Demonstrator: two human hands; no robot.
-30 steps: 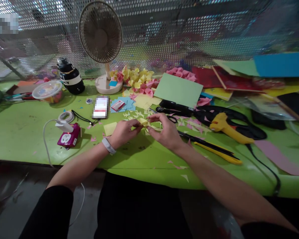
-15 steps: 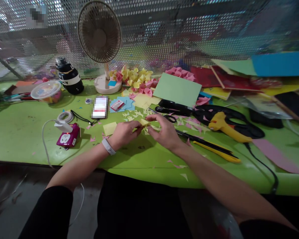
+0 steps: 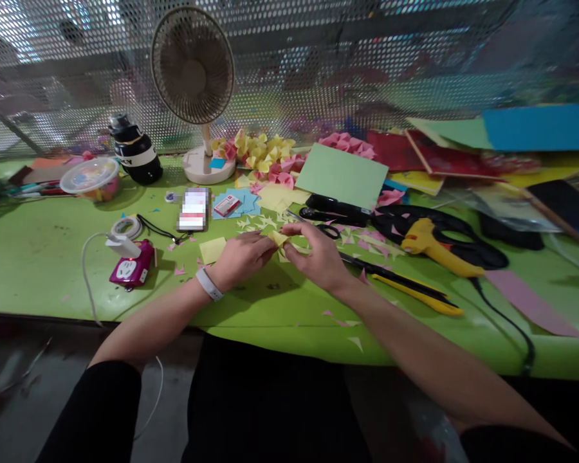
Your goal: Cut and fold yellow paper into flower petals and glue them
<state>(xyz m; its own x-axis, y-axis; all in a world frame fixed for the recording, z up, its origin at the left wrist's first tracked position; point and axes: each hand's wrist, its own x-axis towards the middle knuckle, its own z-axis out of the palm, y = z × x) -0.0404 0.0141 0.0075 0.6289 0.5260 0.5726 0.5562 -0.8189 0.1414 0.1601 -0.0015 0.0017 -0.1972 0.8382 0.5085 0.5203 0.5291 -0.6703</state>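
Observation:
Between my two hands is a small piece of yellow paper (image 3: pixel 278 238), folded or bent. My left hand (image 3: pixel 245 258), wearing a white wristband, pinches its left side. On the other side, my right hand (image 3: pixel 317 256) has thumb and fingers closed on it, the forefinger arched over. How the paper is folded is partly hidden by the fingers. A flat yellow paper square (image 3: pixel 213 250) lies just left of my left hand. Behind the hands are scattered yellow paper scraps (image 3: pixel 260 222) and the looped handle of scissors (image 3: pixel 329 230).
A yellow glue gun (image 3: pixel 427 243), a yellow-and-black long tool (image 3: pixel 410 290) and pink scraps lie to the right. Folded paper flowers (image 3: pixel 260 151), a fan (image 3: pixel 193 74) and a black bottle (image 3: pixel 136 154) stand behind. Leftward are a phone (image 3: pixel 193 209) and a purple socket block (image 3: pixel 132 265).
The yellow paper has turned slightly between my fingers and shows a more opened, bent face. Both hands stay in nearly the same place; the view has shifted a little.

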